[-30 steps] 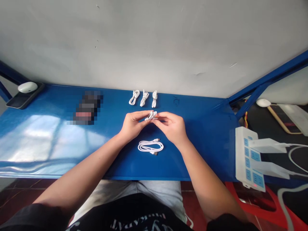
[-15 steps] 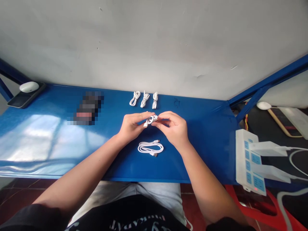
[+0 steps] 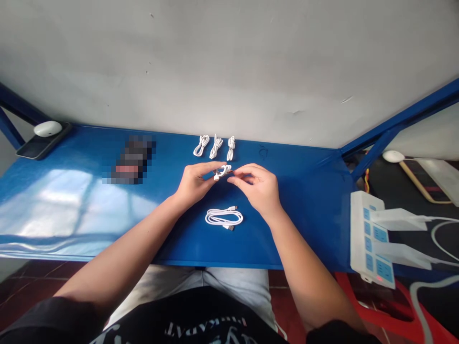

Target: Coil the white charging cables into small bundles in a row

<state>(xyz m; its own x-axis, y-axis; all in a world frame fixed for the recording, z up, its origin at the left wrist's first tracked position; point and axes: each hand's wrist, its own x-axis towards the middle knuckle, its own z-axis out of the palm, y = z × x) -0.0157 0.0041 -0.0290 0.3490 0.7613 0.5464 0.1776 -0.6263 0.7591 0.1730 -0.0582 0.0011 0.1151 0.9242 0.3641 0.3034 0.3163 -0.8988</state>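
Above the middle of the blue table, my left hand (image 3: 195,184) pinches a coiled white USB cable (image 3: 223,172). My right hand (image 3: 256,186) is closed at the coil's right side, its thumb and fingers pinching what looks like a thin black tie (image 3: 231,172). Below the hands, a loosely looped white cable (image 3: 224,217) lies on the table with both plugs showing. Beyond the hands three white cable bundles lie in a row: a left one (image 3: 201,145), a middle one (image 3: 216,146) and a right one (image 3: 231,148), each with a dark band around it.
Thin black ties (image 3: 263,152) lie right of the bundles on the blue table (image 3: 311,200). At the left are a blurred-out dark item (image 3: 132,160) and a white mouse (image 3: 48,128) on a dark tray. A power strip (image 3: 369,239) with two white chargers stands at the right edge.
The held coil has shifted slightly left and turned. My right fingers have drawn a little away from it, with a dark strand now showing between them and the coil.
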